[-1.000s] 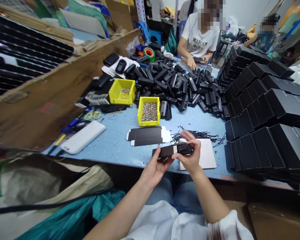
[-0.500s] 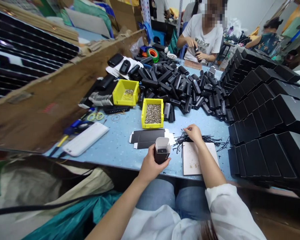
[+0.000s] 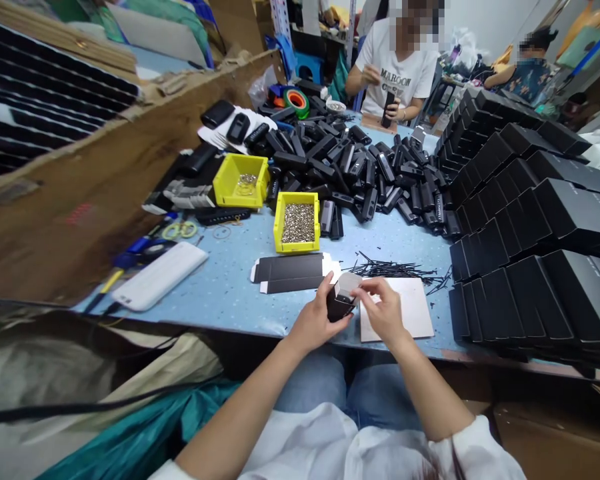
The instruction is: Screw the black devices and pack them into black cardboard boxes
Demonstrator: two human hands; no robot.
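Observation:
My left hand [image 3: 316,321] grips a small black carton [image 3: 341,298] with its open white-lined top flaps turned toward my right hand. My right hand [image 3: 386,312] is at the carton's mouth, fingers pinched together; what they hold is too small to make out. Both hands hover over the near edge of the blue table [image 3: 230,287], beside a white card [image 3: 410,307]. A scatter of thin black ties [image 3: 395,270] lies just beyond the card. Flat unfolded black cartons [image 3: 290,272] lie to the left of my hands.
Two yellow bins [image 3: 297,223] hold small metal parts. Behind them lies a heap of black devices [image 3: 360,173]. Stacked black boxes [image 3: 525,220] fill the right side. A white slab [image 3: 157,275], scissors and a brown cardboard wall [image 3: 105,180] are left. A person [image 3: 397,73] works at the far end.
My right hand left the black ties and came back to the carton's open end. My left hand tilted the carton from upright toward the right hand.

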